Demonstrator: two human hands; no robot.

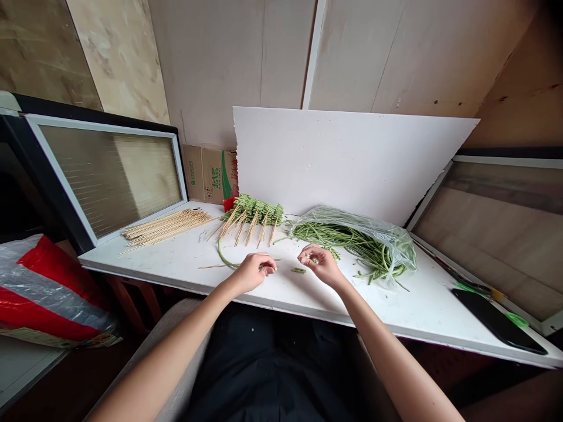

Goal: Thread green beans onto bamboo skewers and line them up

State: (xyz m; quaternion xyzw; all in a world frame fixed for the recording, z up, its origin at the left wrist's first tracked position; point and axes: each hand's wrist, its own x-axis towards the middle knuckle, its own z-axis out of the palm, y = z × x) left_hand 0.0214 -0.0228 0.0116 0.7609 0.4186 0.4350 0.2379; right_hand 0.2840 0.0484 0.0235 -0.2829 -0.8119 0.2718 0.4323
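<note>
My left hand (254,273) is closed around a long green bean (223,253), whose free length curves away to the left over the table. A bamboo skewer (214,266) lies by that hand, partly hidden behind it. To the right, my right hand (324,265) hovers above the table with thumb and fingers curled into a pinch; what is between the fingertips, if anything, is too small to make out. Short cut bean pieces (298,270) lie on the table between the two hands. More small green bits (333,253) show just behind my right hand.
Skewered bean bundles (255,212) are stacked at the back, right of a pile of bare skewers (169,225). A plastic bag of long beans (352,231) lies at right. A black phone (497,319) and scissors (477,286) lie near the right end of the white table (422,319).
</note>
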